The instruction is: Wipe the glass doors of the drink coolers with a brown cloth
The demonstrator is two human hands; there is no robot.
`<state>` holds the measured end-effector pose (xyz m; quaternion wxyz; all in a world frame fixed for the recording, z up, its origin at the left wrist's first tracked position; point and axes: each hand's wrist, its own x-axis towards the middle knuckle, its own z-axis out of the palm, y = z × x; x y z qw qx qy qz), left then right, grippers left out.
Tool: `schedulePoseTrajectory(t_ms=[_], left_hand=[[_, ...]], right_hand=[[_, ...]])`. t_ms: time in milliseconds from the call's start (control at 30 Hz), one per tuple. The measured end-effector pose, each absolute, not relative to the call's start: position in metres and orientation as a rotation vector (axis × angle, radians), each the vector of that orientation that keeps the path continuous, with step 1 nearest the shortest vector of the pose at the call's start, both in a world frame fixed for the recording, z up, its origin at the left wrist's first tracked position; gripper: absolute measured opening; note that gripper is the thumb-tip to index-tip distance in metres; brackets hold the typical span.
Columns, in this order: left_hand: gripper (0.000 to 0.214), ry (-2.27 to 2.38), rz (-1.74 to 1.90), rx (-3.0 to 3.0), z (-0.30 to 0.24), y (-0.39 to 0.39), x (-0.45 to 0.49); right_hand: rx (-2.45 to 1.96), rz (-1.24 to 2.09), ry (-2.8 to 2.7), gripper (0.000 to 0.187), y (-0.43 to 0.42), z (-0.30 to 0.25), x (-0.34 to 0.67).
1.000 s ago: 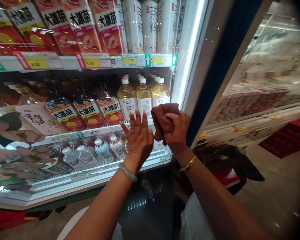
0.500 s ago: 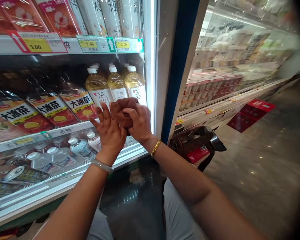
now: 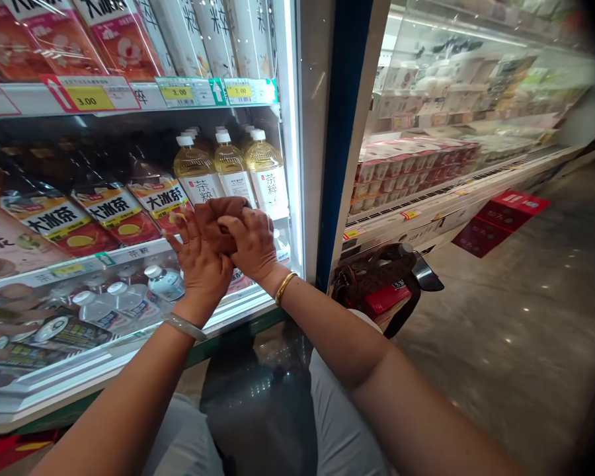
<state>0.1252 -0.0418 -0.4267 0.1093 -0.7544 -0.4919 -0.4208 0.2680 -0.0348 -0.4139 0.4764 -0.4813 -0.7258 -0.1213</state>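
My left hand is raised before the lit drinks cooler, its outer fingers apart. Between it and my right hand is a small, dark brown, soft-looking thing, partly covered by fingers. The right hand's fingers are bent and closed on it. On the left, the thumb and inner side of the hand press against the same thing. A pale bangle rings the left wrist, a gold one the right. Behind the hands stand bottles of pale yellow tea with white labels.
Dark iced tea bottles fill the shelf at left, above clear water bottles. Price tags line the shelf edge. A blue-edged post divides this cooler from one with yogurt cups. A brown bag is low at right.
The view has shifted slightly; both hands appear further left and the brown thing stays between them. Their grip looks much the same.
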Motion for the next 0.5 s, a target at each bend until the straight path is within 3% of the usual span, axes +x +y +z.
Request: schedulePoseTrajectory(t_ms=[500], left_hand=[[0.089, -1.429, -1.184, -2.228, -0.427, -0.049, 0.091]], right_hand=[[-1.157, -0.365, -1.946, 0.034, -0.049, -0.402, 0.253]])
